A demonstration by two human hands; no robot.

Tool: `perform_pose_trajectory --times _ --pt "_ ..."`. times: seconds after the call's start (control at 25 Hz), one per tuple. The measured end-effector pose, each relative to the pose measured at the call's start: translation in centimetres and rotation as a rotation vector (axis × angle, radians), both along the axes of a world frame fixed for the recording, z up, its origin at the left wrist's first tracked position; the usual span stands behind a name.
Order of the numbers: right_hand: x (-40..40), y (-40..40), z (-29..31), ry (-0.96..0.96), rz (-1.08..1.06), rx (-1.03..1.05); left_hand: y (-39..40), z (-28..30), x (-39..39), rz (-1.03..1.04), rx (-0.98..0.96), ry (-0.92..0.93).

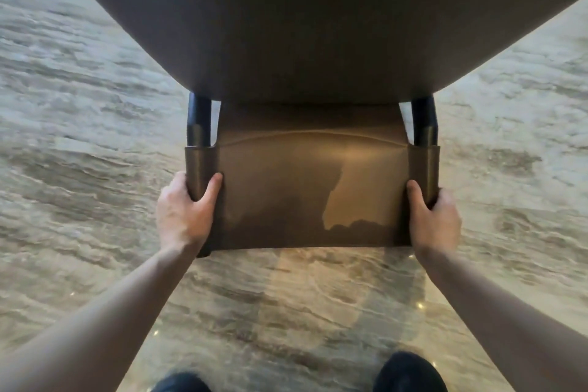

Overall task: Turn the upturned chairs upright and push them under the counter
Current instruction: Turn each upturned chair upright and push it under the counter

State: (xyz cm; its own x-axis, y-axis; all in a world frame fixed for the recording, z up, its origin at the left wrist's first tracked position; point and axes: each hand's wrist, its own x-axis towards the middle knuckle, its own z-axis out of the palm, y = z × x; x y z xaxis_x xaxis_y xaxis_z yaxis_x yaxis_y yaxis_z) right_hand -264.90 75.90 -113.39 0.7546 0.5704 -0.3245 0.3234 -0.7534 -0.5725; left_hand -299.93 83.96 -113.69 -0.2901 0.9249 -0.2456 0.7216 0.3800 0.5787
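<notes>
With the left hand (183, 210) and right hand (436, 219) each wrapped round a side of the chair (311, 188) backrest, push evenly so the seat ahead of the grip slides straight under the bench (318, 16).

Veined marble floor (79, 143), dark shoes (409, 372)

Dim, warm light. Counter (318, 9) underside at 12 o'clock in deep shadow. Chair back (311, 191) lit at 3 o'clock side, shadowed at 9. Small glints on floor (63, 137) at 6. Wide-angle bending at edges; slight softness overall.
</notes>
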Motion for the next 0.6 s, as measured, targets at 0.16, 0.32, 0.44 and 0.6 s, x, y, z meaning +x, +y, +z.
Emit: perform_pose_trajectory --times 0.16,0.32,0.44,0.6 --pt "-0.2 0.1 0.5 -0.01 0.034 -0.029 0.1 1.0 0.2 -0.02 -0.045 -0.004" --pt "0.4 0.7 1.7 0.08 0.059 -0.051 0.3 2.1 0.6 -0.018 -0.116 0.109" --pt "0.9 0.9 1.5 0.069 0.096 -0.121 0.3 1.8 1.0 0.007 -0.146 0.008" --pt "1.8 1.6 3.0 0.093 0.144 -0.262 0.3 2.7 1.2 0.067 -0.118 -0.124"
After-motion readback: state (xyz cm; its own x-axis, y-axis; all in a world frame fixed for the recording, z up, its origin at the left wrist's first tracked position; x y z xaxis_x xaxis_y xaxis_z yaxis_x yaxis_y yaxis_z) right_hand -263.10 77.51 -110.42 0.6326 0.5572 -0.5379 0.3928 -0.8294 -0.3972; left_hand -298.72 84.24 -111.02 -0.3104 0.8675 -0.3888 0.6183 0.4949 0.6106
